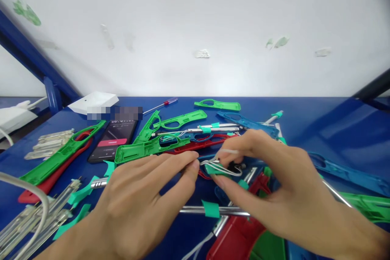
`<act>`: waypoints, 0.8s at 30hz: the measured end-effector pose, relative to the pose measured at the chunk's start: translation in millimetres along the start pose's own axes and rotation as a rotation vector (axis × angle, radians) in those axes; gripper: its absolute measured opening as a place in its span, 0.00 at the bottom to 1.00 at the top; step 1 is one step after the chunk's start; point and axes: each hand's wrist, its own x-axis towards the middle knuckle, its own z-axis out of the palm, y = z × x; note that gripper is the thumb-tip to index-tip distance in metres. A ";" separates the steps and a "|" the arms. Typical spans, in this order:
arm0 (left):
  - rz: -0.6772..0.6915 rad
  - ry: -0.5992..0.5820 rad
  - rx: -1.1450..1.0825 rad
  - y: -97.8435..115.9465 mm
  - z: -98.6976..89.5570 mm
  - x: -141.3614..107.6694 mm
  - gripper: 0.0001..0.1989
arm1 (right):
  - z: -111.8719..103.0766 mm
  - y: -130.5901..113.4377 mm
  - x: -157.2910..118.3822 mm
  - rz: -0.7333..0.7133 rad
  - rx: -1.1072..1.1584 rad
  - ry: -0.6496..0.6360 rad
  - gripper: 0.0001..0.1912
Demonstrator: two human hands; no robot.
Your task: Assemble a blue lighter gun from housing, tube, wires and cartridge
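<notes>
My left hand [137,199] is closed, thumb and forefinger pinched at the end of a bundle of thin white wires [224,169]. My right hand [283,187] holds the same bundle between thumb and bent fingers, with a piece of green tape [211,168] by its thumb. A small dark part of the bundle shows under the right fingers. Left of my left hand, a metal tube end [99,183] with green tape sticks out; the hand hides the rest. Below the hands lies a metal tube [225,210] wrapped with green tape.
Green plastic handle shells [183,119], a red shell [237,233] and blue shells [350,172] lie about the blue table [323,130]. A phone [114,138], a screwdriver [164,103] and a white box [94,102] are at the back left. Clear tubes [39,215] lie front left.
</notes>
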 end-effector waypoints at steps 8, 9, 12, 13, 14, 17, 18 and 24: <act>0.067 -0.002 0.054 -5.6 1.1 -2.8 0.12 | -0.5 0.2 0.2 -0.071 -0.062 -0.018 0.09; 0.068 0.000 0.051 -6.3 1.0 -3.7 0.12 | -1.4 0.8 0.5 -0.075 -0.062 -0.016 0.10; 0.060 0.006 0.033 -7.3 1.1 -4.6 0.13 | -4.1 2.5 1.4 -0.090 -0.047 -0.010 0.12; 0.048 0.019 0.030 -7.0 1.5 -3.9 0.13 | -4.9 3.0 1.7 -0.100 -0.042 -0.011 0.12; 0.033 0.033 0.029 -6.5 2.1 -2.9 0.12 | -5.6 3.6 1.9 -0.107 -0.040 -0.009 0.11; -0.018 0.081 0.032 -4.0 5.3 0.5 0.09 | -7.7 5.4 2.2 -0.108 -0.065 -0.010 0.08; -0.030 0.092 0.034 -3.2 6.5 1.2 0.08 | -8.3 5.9 2.3 -0.097 -0.075 -0.008 0.07; -0.029 0.109 0.057 -1.7 8.8 -0.4 0.08 | -9.2 6.0 3.0 -0.104 -0.080 -0.005 0.06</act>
